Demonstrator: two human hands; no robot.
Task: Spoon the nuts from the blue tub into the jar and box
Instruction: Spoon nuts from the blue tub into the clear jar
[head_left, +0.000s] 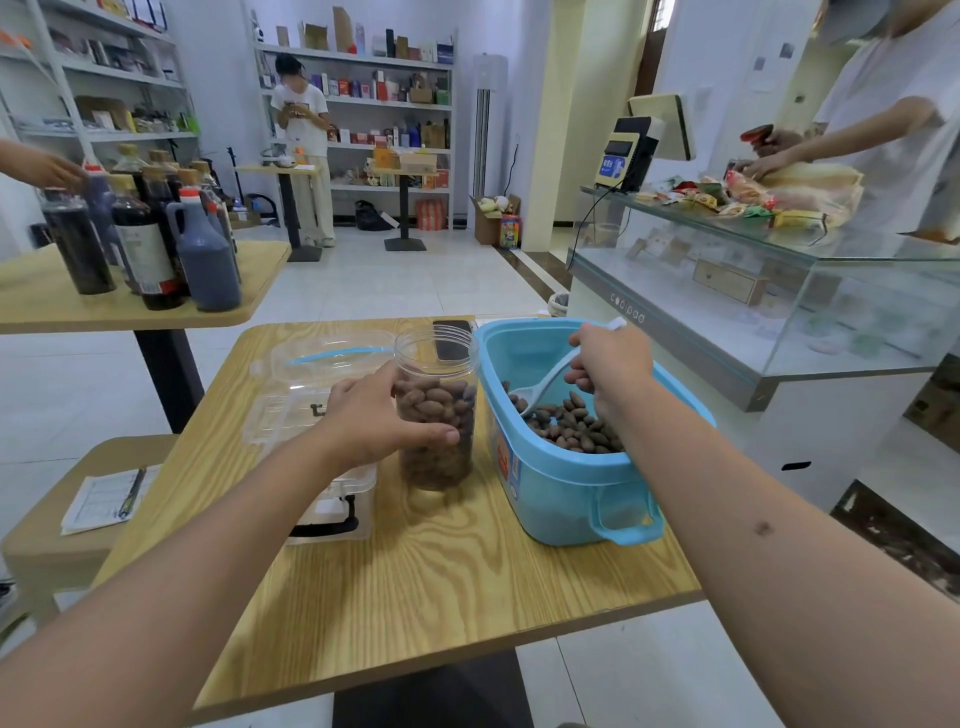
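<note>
Left hand (382, 415) grips jar (436, 415); right hand (610, 366) holds spoon (545, 387) in tub (561, 483)

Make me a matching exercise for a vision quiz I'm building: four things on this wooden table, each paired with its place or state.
Things:
1. jar
2. scoop
3. blue tub
4. clear box

Places or states:
A. gripped by the right hand
B. mostly hidden behind the left hand
C. lidless, over half full of nuts
D. nuts only covering its bottom

Pairs: 1-C, 2-A, 3-D, 4-B
</note>
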